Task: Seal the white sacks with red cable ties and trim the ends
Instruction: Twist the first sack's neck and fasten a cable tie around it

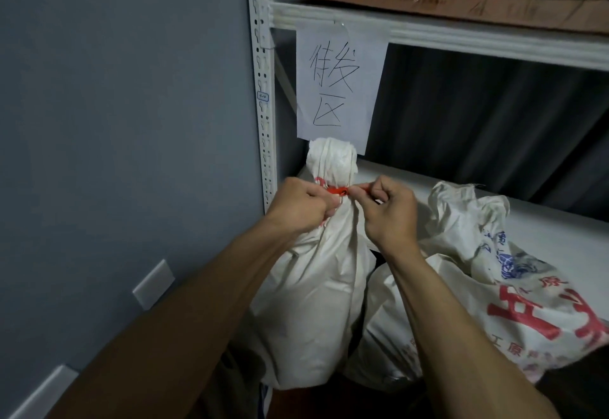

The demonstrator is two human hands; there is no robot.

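A tall white sack (316, 290) stands upright in front of the shelf, its neck gathered into a bunch (332, 161) at the top. A red cable tie (336, 190) circles that neck. My left hand (304, 206) grips the sack's neck and the tie's head from the left. My right hand (387, 211) pinches the tie's free red end on the right side, thumb and forefinger closed on it. A second white sack (478, 290) with red and blue print leans to the right, its mouth loose and crumpled.
A white metal shelving rack (263, 96) stands against a grey wall, with a handwritten paper sign (339, 82) hanging from its upper beam. Brown cardboard (445, 0) lies on the upper shelf. The lower white shelf board (543, 221) runs behind the sacks.
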